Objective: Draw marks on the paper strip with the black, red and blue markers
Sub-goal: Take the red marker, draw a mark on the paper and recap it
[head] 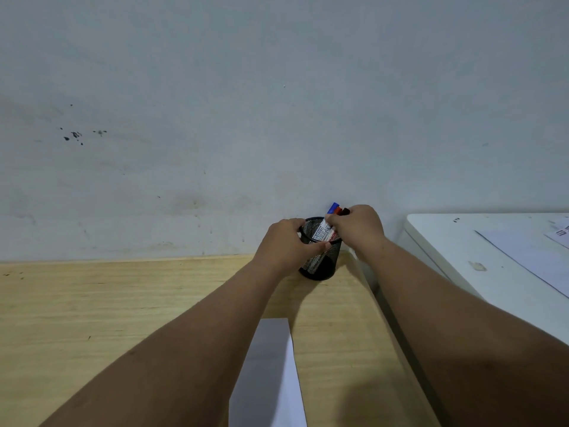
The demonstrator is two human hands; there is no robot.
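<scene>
Worktop [123,303]: pale wood grain, set against a grey wall [215,103] that carries dark specks at the upper left.

Mesh pen cup [320,263]: black wire, round, standing upright near the worktop's far right corner, close to the wall. Your left hand [284,241] wraps its left side, thumb across the front of the mesh and fingers curled over the rim, so it is closed around the cup.

Markers: three stand in the cup, leaning to the right, caps up. Blue marker [333,208] shows its cap furthest left, red marker [338,210] sits just beside it, and black marker [345,211] is furthest right. White printed barrels show through the cup's mouth below the caps. Your right hand [357,226] is closed over the barrels just under the caps, fingertips pinched at the bundle; which single marker you grip cannot be told, since the fingers cover all three.

Paper strip [271,374]: white, long and narrow, lying flat on the worktop between your two forearms, its far end pointing toward the cup and well apart from it, its near end running out of view at the bottom. No marks show on the visible part.

White cabinet [462,241]: at the right, beside the worktop, with loose sheets [529,257] on its top.
</scene>
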